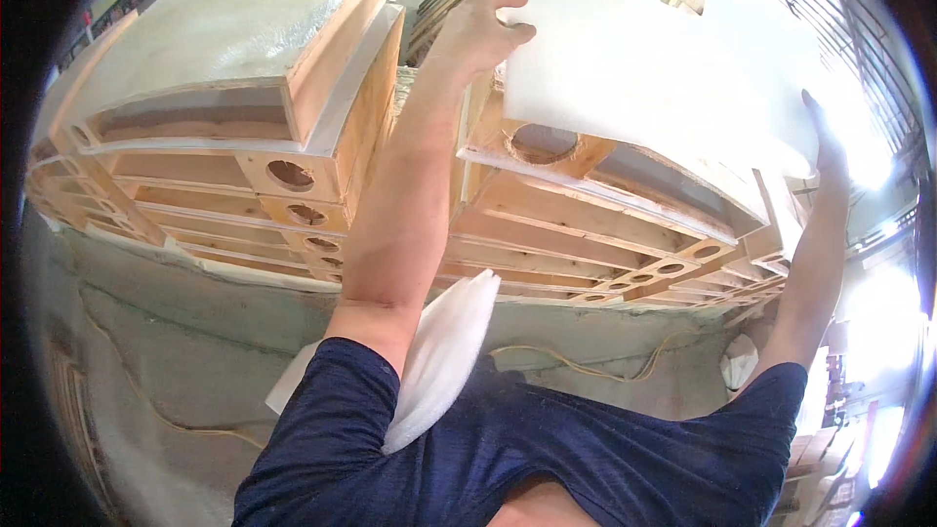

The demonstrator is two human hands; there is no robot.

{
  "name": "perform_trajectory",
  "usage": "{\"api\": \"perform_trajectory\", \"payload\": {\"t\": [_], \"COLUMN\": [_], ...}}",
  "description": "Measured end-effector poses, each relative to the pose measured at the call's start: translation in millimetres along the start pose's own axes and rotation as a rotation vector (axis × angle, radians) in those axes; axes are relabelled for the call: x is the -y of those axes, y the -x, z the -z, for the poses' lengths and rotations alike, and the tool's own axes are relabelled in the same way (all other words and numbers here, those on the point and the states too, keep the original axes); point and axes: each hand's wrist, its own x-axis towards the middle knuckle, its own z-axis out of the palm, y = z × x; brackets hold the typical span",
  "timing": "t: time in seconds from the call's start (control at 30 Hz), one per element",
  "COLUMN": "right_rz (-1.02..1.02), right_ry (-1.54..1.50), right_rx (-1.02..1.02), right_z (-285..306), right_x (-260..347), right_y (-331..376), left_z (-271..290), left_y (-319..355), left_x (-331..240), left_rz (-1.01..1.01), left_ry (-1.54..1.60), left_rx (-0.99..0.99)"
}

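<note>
A white, thin sheet (644,68) lies over the top of the right-hand stack of wooden frames (576,220). My left hand (488,27) is at the sheet's left edge, thumb and forefinger apart over it; the other fingers are partly hidden. On the far right, my right hand (828,137) rests along the opposite edge with its fingers stretched out, partly washed out by glare. Between my left upper arm and my body is tucked a folded bundle of white, soft sheeting (444,361).
Another stack of wooden frames (224,176) with round holes stands to the left, with a shiny whitish sheet (224,24) on top. A narrow gap separates the stacks. A hose or cable (586,367) runs across the grey floor (195,332). Dark stacked strips (459,15) are behind.
</note>
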Motion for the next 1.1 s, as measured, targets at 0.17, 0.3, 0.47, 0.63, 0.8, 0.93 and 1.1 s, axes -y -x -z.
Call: {"api": "perform_trajectory", "payload": {"t": [0.17,0.3,0.47,0.63,0.8,0.93,1.1], "right_rz": [-0.055,-0.039,-0.066,0.04,0.077,-0.048,-0.123], "right_ry": [0.011,0.086,0.068,0.032,0.149,-0.039,-0.02], "right_rx": [-0.024,-0.049,-0.032,-0.091,-0.121,0.097,0.026], "right_z": [1,-12,-1,21,9,4,-32], "right_x": [9,11,2,-4,5,1,21], "right_y": [7,7,-1,-7,1,-2,16], "left_z": [-13,-17,-13,0,10,-8,-7], "left_y": [-18,-22,-19,-25,-23,-10,-2], "left_x": [13,19,22,1,-5,8,9], "left_rz": [-0.032,-0.008,0.003,-0.083,-0.147,-0.071,-0.029], "left_ry": [-0.076,-0.026,-0.001,0.108,0.016,0.05,0.0], "left_rx": [-0.061,-0.076,-0.061,-0.087,-0.142,-0.049,-0.041]}}
